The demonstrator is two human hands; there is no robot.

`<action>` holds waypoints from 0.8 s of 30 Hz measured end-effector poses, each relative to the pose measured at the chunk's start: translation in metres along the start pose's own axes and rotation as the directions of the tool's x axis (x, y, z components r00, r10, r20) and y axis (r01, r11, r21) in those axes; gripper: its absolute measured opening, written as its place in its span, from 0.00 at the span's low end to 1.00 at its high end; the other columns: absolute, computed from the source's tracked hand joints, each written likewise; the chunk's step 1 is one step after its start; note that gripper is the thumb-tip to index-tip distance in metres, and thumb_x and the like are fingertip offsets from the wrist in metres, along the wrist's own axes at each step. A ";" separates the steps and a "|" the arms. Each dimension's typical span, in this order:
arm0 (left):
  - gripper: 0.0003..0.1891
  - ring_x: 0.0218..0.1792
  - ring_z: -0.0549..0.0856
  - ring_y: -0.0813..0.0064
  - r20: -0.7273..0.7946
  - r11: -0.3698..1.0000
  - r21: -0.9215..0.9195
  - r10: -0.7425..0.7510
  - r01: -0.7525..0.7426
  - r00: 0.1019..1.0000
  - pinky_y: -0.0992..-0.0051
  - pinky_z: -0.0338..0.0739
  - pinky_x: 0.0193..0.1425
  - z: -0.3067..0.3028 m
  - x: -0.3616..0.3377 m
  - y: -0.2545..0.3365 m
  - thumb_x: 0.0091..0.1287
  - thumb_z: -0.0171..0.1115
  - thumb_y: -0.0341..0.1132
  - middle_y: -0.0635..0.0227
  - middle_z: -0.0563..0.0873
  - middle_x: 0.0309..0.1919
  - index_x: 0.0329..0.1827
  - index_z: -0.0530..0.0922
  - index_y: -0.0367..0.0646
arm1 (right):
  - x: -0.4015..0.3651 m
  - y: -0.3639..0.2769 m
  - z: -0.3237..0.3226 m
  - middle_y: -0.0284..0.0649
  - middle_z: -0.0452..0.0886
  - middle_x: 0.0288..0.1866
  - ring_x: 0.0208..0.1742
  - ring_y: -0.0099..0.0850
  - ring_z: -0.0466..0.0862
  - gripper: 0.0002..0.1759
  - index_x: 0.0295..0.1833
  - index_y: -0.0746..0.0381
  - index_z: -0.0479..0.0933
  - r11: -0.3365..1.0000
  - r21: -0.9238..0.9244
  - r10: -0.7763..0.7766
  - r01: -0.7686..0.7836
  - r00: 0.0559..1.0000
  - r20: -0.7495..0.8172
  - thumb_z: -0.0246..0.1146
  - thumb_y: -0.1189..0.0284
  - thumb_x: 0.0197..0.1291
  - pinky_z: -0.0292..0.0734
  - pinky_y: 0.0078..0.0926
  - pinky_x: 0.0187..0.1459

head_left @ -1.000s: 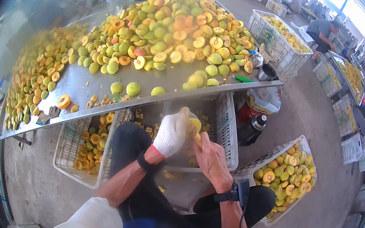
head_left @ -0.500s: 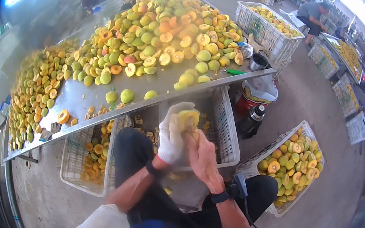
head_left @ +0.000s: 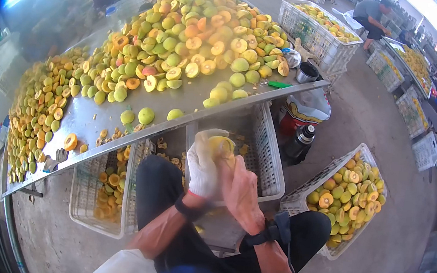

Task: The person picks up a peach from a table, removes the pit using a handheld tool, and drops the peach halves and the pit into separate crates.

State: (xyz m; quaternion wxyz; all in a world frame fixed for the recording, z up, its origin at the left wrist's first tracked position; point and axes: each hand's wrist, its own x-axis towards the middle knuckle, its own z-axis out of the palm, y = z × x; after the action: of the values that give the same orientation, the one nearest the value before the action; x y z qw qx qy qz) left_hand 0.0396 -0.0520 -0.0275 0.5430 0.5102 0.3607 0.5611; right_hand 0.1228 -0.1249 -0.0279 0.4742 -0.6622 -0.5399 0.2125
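Observation:
My left hand (head_left: 201, 164), in a white knit glove, is closed around a yellow peach (head_left: 222, 144) above a white crate (head_left: 269, 160). Bare and curled, my right hand (head_left: 241, 192) presses up against the fruit from the right. Its fingers are closed, but blur and overlap hide what they grip. Under the hands, the crate has pieces of pit or scraps inside. On the metal table (head_left: 108, 116) ahead lies a large heap of whole and halved peaches (head_left: 170, 42), yellow, green and orange, some with pits showing.
A crate of halved peaches (head_left: 349, 192) stands at my right, another crate (head_left: 98, 214) at my left. A black thermos (head_left: 300, 142) is beside a bag (head_left: 311, 104). A metal cup (head_left: 308, 72) and green-handled tool (head_left: 279, 85) lie at the table's edge. People work farther back.
The right hand has turned and closed further over the fruit, so less of the peach shows. Both hands remain above the crate. The whole view has shifted slightly.

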 end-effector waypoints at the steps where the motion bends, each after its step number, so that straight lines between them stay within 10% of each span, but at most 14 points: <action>1: 0.34 0.41 0.88 0.72 -0.004 1.000 -0.009 -0.007 0.007 1.000 0.72 0.82 0.50 0.000 -0.001 0.004 0.88 0.36 0.56 0.60 0.91 0.40 0.51 0.84 0.33 | 0.001 -0.002 -0.001 0.64 0.81 0.32 0.40 0.66 0.83 0.13 0.48 0.69 0.71 1.000 0.010 0.004 -0.004 1.000 0.012 0.59 0.68 0.77 0.76 0.55 0.36; 20: 0.28 0.35 0.85 0.77 0.144 0.997 0.023 0.065 -0.069 0.987 0.75 0.80 0.42 -0.017 0.004 0.025 0.87 0.42 0.48 0.62 0.89 0.33 0.45 0.85 0.32 | -0.009 -0.009 0.003 0.61 0.82 0.36 0.41 0.62 0.85 0.10 0.56 0.69 0.76 0.977 0.214 -0.038 0.013 0.993 0.111 0.56 0.74 0.77 0.80 0.45 0.39; 24: 0.28 0.36 0.86 0.76 0.161 0.958 0.091 0.254 -0.271 0.954 0.75 0.79 0.43 -0.011 0.004 0.027 0.86 0.42 0.47 0.61 0.89 0.34 0.44 0.85 0.31 | -0.010 0.004 0.003 0.58 0.83 0.44 0.45 0.59 0.84 0.11 0.58 0.66 0.76 0.985 0.157 -0.101 0.077 0.983 0.151 0.56 0.73 0.77 0.81 0.42 0.44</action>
State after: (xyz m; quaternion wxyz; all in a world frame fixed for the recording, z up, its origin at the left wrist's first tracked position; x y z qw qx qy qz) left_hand 0.0225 -0.0501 -0.0029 0.4591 0.6233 0.2796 0.5679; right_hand 0.1190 -0.1326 -0.0350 0.4877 -0.5807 -0.5871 0.2832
